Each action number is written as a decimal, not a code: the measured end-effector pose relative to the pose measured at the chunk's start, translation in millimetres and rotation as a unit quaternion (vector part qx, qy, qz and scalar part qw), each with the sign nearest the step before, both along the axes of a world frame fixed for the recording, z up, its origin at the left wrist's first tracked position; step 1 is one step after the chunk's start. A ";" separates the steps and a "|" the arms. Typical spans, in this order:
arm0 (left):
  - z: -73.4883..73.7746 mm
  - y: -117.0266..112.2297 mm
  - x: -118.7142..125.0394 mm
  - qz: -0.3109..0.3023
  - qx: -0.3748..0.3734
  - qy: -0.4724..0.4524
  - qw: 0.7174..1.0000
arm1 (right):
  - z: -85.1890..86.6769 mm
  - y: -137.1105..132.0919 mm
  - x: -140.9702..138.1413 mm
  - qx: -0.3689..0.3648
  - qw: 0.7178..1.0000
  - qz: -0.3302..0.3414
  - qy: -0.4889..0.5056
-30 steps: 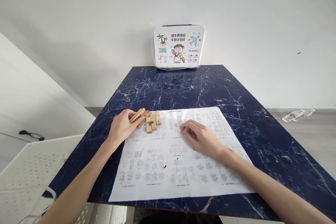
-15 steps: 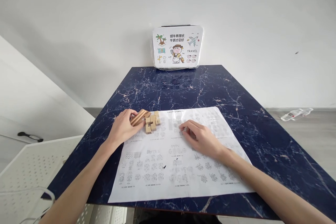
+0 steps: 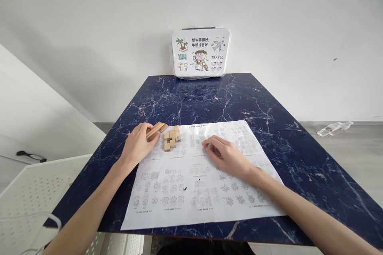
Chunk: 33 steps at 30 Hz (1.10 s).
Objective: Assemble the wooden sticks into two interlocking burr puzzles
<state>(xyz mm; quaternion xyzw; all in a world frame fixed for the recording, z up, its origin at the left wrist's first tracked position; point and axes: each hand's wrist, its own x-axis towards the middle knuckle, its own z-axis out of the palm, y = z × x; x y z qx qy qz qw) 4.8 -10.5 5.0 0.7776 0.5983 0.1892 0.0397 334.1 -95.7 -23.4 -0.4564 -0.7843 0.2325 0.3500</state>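
Handling wooden bars [image 3: 154,129] left of frame centre, apparently current step: your left hand [image 3: 138,141] grasps them just beside block cluster [image 3: 172,134]. Right hand [image 3: 226,154] curled on printed sheet [image 3: 191,219], grip contents hidden. Next move likely needs steady left hold.

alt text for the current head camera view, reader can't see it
A person's left hand holds wooden sticks beside a cluster of small wooden blocks, while the right hand lies over a printed paper sheet. The sheet is on a blue marbled table, with a white cartoon-printed case at the far end.
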 end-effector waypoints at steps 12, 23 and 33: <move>-7.7 3.3 -1.6 -0.006 0.026 0.024 0.999 | -1.8 0.7 0.1 -0.003 1.000 0.001 0.009; -6.6 5.0 -0.6 0.000 0.025 0.019 1.000 | -2.5 0.9 -0.4 -0.003 1.000 0.003 0.008; 17.4 2.6 9.6 0.058 -0.020 -0.073 0.995 | -1.5 3.9 -0.5 0.012 1.000 0.000 0.007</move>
